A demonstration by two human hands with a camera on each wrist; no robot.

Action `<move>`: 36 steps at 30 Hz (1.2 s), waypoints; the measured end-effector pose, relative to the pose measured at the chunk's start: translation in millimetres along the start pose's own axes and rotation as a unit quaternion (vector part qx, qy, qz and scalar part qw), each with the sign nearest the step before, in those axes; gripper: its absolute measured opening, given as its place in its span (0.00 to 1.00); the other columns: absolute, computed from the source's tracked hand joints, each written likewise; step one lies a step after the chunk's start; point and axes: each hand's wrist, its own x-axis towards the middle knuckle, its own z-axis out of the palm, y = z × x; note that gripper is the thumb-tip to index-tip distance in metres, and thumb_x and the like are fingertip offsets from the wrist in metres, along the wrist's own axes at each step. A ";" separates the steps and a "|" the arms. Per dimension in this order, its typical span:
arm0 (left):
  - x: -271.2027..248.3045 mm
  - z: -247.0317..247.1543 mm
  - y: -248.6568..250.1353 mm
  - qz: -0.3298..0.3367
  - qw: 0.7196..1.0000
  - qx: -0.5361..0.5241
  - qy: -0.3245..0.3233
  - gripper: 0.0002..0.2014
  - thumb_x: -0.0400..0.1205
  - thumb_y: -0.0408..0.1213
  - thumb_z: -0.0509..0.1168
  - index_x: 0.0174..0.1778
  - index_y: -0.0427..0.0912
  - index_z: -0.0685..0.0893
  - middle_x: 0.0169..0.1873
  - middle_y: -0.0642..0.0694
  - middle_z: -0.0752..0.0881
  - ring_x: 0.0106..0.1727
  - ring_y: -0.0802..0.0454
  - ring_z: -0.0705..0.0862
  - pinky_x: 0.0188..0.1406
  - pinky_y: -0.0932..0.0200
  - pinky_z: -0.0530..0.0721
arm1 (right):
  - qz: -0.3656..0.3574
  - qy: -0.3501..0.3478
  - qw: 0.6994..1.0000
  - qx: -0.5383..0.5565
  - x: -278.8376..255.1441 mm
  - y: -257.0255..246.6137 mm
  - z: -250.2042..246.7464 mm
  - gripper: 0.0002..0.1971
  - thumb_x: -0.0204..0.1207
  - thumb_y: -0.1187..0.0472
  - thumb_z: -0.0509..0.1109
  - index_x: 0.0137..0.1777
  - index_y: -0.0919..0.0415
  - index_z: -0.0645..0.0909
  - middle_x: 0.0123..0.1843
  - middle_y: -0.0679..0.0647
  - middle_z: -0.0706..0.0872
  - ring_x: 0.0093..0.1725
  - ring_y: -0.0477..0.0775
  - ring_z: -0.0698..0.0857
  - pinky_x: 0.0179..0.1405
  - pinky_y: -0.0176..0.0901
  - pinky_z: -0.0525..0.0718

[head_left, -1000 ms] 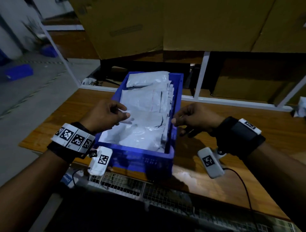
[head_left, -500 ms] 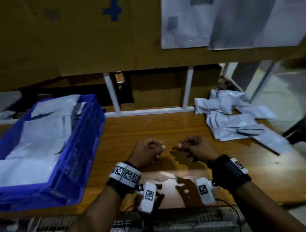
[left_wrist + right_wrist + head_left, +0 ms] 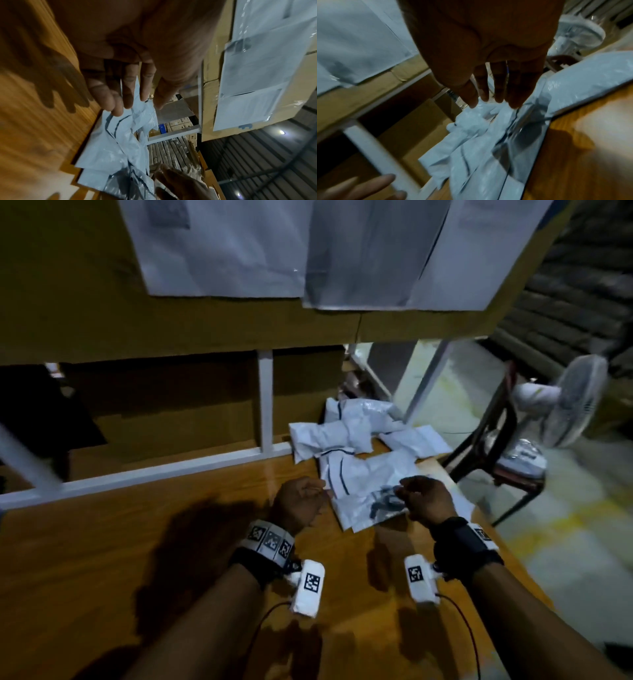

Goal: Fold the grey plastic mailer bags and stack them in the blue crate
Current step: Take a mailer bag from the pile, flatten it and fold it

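- Head view now swung right compared with a second ago: blue crate gone from sight, loose pile of grey mailer bags (image 3: 356, 453) filling the far right of the wooden table (image 3: 171, 542), where earlier the crate sat between the hands.
- Both hands shifted from the crate's rim to the near edge of that pile.
- Left hand (image 3: 299, 503) low over the table just left of the pile, back up; in the left wrist view fingers (image 3: 118, 97) straight and spread, tips touching the edge of a crumpled bag (image 3: 120, 135), nothing pinched.
- Right hand (image 3: 428, 499) over the nearest flat bag (image 3: 373, 508), the one with a dark patch, knuckles up; in the right wrist view fingers (image 3: 498, 88) extended side by side, tips at the plastic, no grasp visible.
- Beyond the table's right end: chair (image 3: 496, 446) carrying a white fan (image 3: 565, 402).
- Cardboard boxes (image 3: 85, 285) with taped paper sheets (image 3: 222, 248) above the far rail.
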 end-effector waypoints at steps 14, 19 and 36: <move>89.5 51.7 -8.7 -0.078 0.996 -0.052 -0.014 0.20 0.84 0.35 0.73 0.71 0.41 0.78 0.60 0.37 0.86 0.38 0.47 0.88 0.23 0.61 0.80 | 0.084 -0.035 0.969 -0.231 143.3 13.7 12.4 0.20 0.76 0.45 0.76 0.55 0.61 0.81 0.48 0.61 0.84 0.61 0.71 0.83 0.64 0.62 0.79; 87.5 49.3 -9.4 -0.092 0.992 -0.083 -0.008 0.20 0.84 0.36 0.73 0.70 0.43 0.78 0.58 0.40 0.87 0.41 0.45 0.89 0.24 0.60 0.79 | 0.096 0.023 0.973 -0.207 126.0 0.6 -0.5 0.36 0.60 0.38 0.85 0.64 0.56 0.83 0.65 0.64 0.83 0.72 0.76 0.74 0.71 0.67 0.76; -50.0 15.4 -26.9 0.005 0.993 -0.040 0.108 0.12 0.82 0.40 0.76 0.56 0.53 0.82 0.55 0.43 0.87 0.36 0.46 0.87 0.24 0.60 0.77 | -0.094 0.055 0.989 0.099 14.9 -16.9 -32.5 0.05 0.77 0.53 0.79 0.45 0.51 0.88 0.47 0.53 0.93 0.51 0.61 0.92 0.54 0.61 0.90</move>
